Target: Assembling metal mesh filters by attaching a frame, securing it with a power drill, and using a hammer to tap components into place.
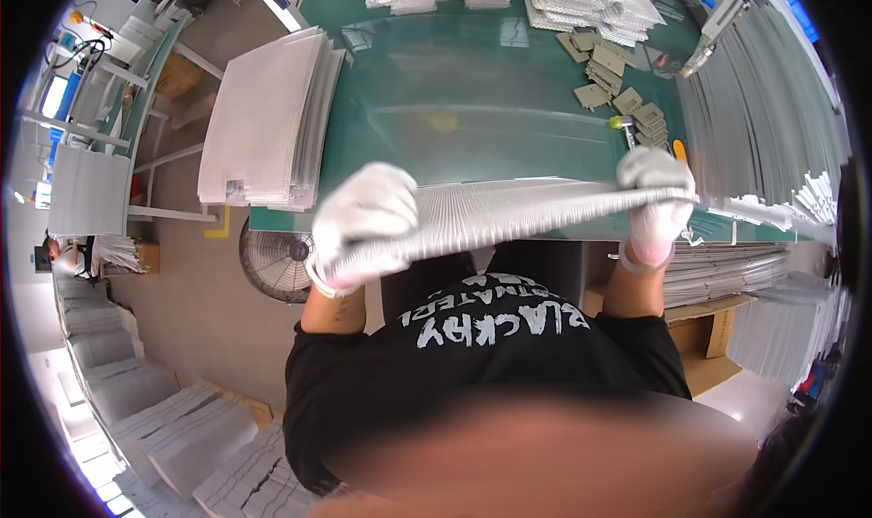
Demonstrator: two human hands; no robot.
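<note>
The person held a long, flat bundle of pale ribbed sheets (509, 211) edge-on, just in front of the near edge of the green table (454, 109) and above their black shirt (490, 345). The gloved left hand (363, 223) was wrapped over the bundle's left end, fingers curled around it; the gloved right hand (656, 204) clamped the right end, thumb on top and fingers beneath.

The bundle could have fanned apart or slid out at the middle, since it was gripped only at its two ends and sagged a little toward the left hand, which sat lower than the right. A loosened grip there would likely have let the sheets spill off the table's near edge toward the floor fan (277, 262) below its left corner.

The bundle looked thin, layered and finely ridged, perhaps perforated plastic or metal, though the view was too soft to be sure. A similar stack of sheets (268, 123) overhung the table's left side, and small tan pieces (618, 86) lay toward its far right.
</note>
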